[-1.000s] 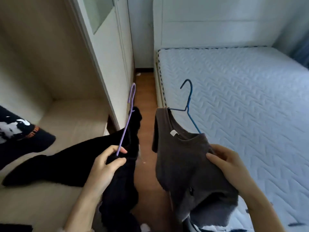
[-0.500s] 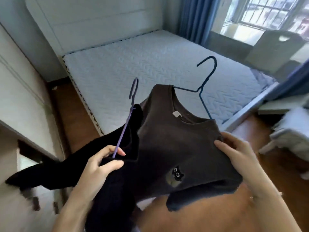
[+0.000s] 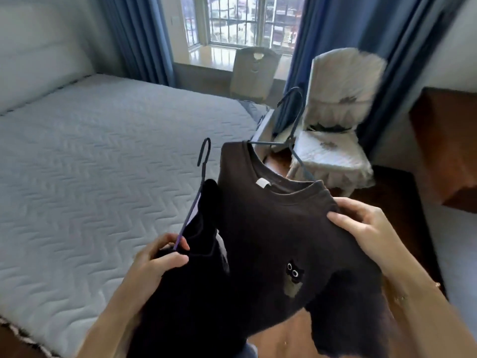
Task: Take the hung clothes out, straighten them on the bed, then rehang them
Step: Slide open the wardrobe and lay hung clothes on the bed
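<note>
A: Hands?
B: Both occupied. Left hand (image 3: 157,264) curled, thumb and fingers pinching the lower wire of a purple hanger (image 3: 191,211) along with the black garment (image 3: 204,228) on it. Right hand (image 3: 361,226) gripping one shoulder of a dark brown T-shirt (image 3: 271,228), thumb on top of the cloth.

A: Shirt on a hanger as well?
B: Yes, a blue wire hanger (image 3: 302,165). The hook stands clear above the neckline. White label (image 3: 262,182) inside the collar, small wide-eyed patch (image 3: 293,276) on the chest.

A: Position against the bed?
B: Both garments are held up in the air, side by side and touching. Neither is laid down. The black one shows over the bed (image 3: 90,164) near its right edge. The shirt hangs past that edge, above the wood floor (image 3: 281,337).

A: Beyond them?
B: White padded chair (image 3: 335,125) off the bed's far right corner, blue curtains (image 3: 348,34), barred window (image 3: 240,19).
</note>
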Available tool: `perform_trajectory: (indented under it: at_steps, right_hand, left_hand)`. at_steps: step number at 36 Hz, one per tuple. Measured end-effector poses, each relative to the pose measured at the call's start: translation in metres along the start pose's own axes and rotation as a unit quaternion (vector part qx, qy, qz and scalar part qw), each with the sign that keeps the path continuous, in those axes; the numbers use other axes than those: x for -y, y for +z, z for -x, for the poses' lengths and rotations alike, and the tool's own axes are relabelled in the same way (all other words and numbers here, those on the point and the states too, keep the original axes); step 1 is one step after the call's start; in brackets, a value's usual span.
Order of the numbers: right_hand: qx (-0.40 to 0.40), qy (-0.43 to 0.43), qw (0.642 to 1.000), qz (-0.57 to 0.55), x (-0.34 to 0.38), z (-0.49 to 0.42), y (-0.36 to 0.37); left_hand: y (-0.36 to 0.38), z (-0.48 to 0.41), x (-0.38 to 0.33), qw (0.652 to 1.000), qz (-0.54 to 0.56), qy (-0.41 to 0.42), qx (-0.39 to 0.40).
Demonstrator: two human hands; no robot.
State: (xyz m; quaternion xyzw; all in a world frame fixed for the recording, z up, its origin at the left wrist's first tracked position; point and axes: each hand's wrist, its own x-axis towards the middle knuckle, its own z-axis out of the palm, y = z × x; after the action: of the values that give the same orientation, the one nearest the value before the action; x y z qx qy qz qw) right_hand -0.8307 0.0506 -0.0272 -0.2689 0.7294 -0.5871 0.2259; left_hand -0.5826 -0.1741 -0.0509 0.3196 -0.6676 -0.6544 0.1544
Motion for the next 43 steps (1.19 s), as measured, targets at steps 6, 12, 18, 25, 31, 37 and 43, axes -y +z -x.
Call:
perform_trajectory:
  at_steps: [6, 12, 18, 25, 31, 37, 43]
  right_hand:
    - [-0.022, 0.008, 0.999, 0.026, -0.012, -0.071, -0.039]
    - [-0.007, -0.002, 0.997, 0.074, -0.009, -0.175, -0.067]
    - [0.023, -0.025, 0.991, 0.129, 0.017, -0.301, -0.097]
    - [0.047, -0.065, 0.986, 0.149, 0.035, -0.425, -0.126]
    - [0.091, -0.100, 0.976, 0.170, 0.043, -0.539, -0.147]
    - [0.139, -0.165, 0.953, 0.213, 0.049, -0.678, -0.168]
    - [0.228, -0.191, 0.928, 0.226, 0.049, -0.829, -0.182]
  left_hand:
    - [0.034, -0.095, -0.008, 0.999, -0.018, -0.016, 0.045]
    - [0.053, -0.207, -0.025, 0.996, 0.034, -0.012, 0.086]
    - [0.062, -0.323, -0.060, 0.994, 0.045, -0.011, 0.101]
    - [0.066, -0.426, -0.102, 0.996, 0.016, -0.008, 0.085]
    - [0.073, -0.504, -0.126, 0.999, 0.007, -0.017, 0.038]
    - [0.077, -0.594, -0.139, 0.998, -0.032, -0.020, -0.041]
    - [0.074, -0.673, -0.168, 0.986, -0.113, -0.030, -0.116]
